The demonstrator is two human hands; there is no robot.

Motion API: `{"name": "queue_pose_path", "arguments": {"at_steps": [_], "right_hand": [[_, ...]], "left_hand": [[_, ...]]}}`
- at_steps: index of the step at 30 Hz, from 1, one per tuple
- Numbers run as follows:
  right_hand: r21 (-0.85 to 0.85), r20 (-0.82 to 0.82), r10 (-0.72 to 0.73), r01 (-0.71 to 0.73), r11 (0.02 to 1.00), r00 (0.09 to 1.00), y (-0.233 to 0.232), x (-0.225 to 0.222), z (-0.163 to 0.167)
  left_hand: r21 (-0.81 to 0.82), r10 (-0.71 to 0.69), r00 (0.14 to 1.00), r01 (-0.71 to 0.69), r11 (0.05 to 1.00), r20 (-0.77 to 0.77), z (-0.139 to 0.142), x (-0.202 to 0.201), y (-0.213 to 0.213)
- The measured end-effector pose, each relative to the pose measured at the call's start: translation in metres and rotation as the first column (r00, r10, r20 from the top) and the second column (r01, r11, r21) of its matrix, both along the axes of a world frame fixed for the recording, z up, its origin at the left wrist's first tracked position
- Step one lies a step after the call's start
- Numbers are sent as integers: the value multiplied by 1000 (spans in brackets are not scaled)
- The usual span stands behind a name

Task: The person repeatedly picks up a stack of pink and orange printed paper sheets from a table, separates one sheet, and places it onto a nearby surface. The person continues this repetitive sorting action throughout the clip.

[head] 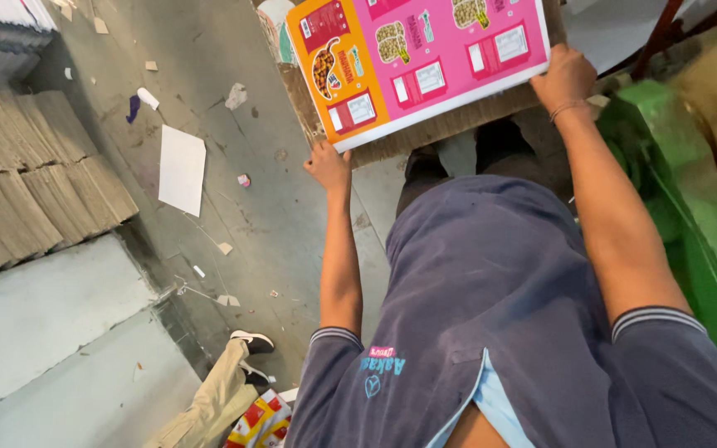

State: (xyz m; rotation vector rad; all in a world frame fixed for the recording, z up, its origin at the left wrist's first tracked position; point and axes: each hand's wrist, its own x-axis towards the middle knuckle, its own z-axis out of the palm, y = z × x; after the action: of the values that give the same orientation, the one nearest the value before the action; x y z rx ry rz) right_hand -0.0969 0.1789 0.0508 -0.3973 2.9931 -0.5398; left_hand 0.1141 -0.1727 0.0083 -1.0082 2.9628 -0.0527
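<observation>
I hold a thick stack of flat printed cardboard sheets (425, 62), pink and orange on top with brown edges showing below. My left hand (328, 164) grips its near left corner. My right hand (564, 76) grips the near right edge; a thread band circles that wrist. The stack hangs in front of my body above the floor. Both arms are stretched forward, and my dark blue shirt fills the lower middle of the view.
Grey concrete floor (234, 199) with a white sheet (182, 168) and paper scraps. Stacks of brown board (35, 174) stand at left. A green machine part (690, 207) is at right. Another person's leg and shoe (234, 365) are at the bottom.
</observation>
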Motion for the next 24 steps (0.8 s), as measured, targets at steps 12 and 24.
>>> {"name": "queue_pose_path", "arguments": {"at_steps": [12, 24], "right_hand": [[-23, 63, 56, -55, 998, 996, 5, -7, -24], [-254, -184, 314, -354, 900, 931, -143, -29, 2]], "left_hand": [[97, 46, 997, -39, 995, -64, -12, 8, -11], [686, 792, 376, 401, -607, 481, -47, 24, 64]]}}
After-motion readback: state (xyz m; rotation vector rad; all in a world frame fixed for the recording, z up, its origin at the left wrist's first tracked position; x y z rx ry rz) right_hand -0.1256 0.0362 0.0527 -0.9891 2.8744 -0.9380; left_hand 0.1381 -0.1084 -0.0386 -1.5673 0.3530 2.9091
